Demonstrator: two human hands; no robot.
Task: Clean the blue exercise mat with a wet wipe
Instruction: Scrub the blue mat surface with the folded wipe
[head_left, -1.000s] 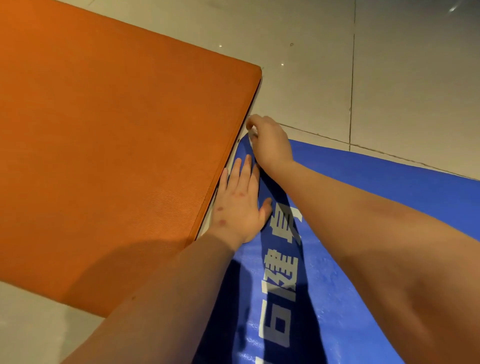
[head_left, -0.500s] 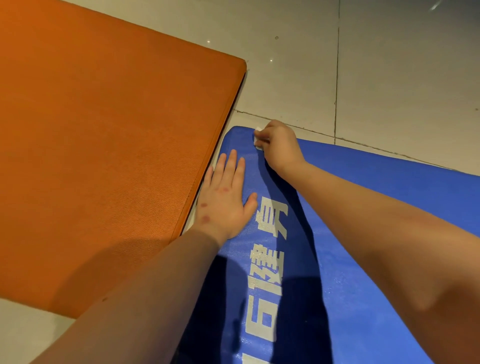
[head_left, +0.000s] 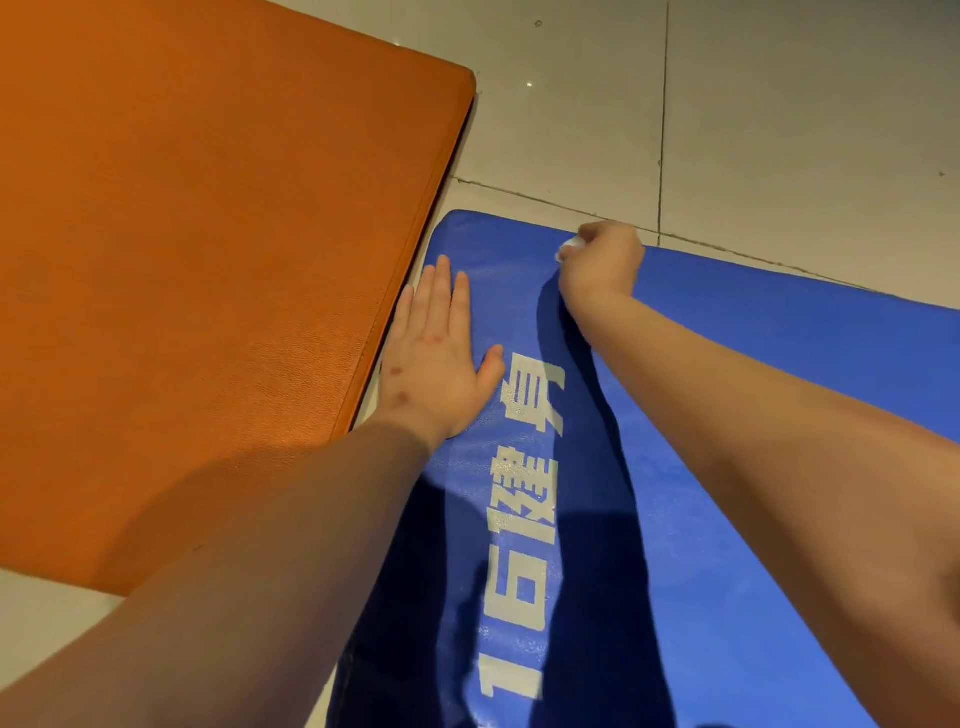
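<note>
Blue exercise mat (head_left: 727, 389) wipe-down: right hand (head_left: 602, 260) grip is clenched round a bunched wet wipe (head_left: 569, 245), knuckles up, and pressed onto the mat at its far edge. Wadding it probably gives firmer rubbing pressure. Left hand (head_left: 436, 358) grip is released, fingers straight, palm flat on the mat near its left edge, likely pinning it so it doesn't slide or ruck. Mat lies flat on the tiled floor (head_left: 779, 130), far-left corner just beside an orange pad (head_left: 208, 260).

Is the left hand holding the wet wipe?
No, the left hand lies flat on the blue mat; the right hand grips the wet wipe.
</note>
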